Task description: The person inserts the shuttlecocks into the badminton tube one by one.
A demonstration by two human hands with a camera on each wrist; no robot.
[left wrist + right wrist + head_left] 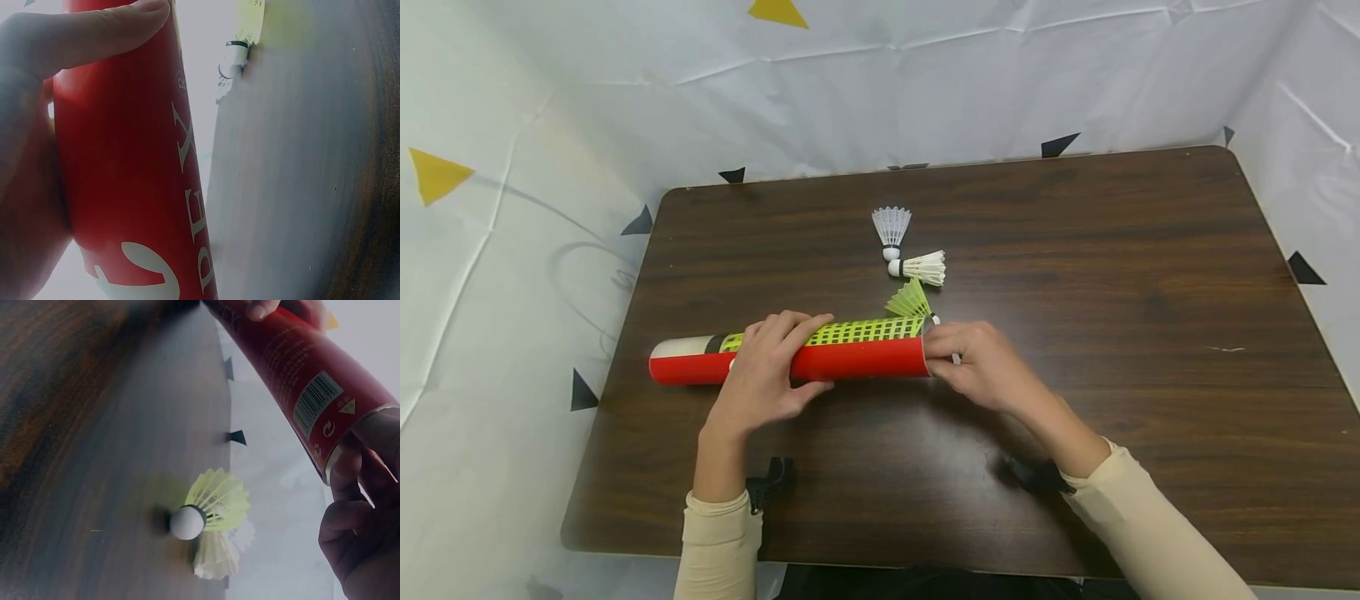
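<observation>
A long red tube (pixel 861 360) with a yellow-and-black grid band lies sideways above the brown table. My left hand (pixel 767 367) grips it around the middle, fingers over the top and thumb along the near side. At the tube's right end, my right hand (pixel 973 358) has curled fingers reaching into the mouth. Between those fingers a small white thing (pixel 957 358) shows, like a shuttlecock's base; most of it is hidden. Just behind the tube lies a yellow-green shuttlecock (pixel 219 497), with its white base toward the right hand.
Farther back on the table (pixel 1112 292) lie a white shuttlecock (pixel 891 227) and a cream shuttlecock (pixel 922 267), close together. White sheeting (pixel 925 92) with yellow and black triangles stands around the back and sides.
</observation>
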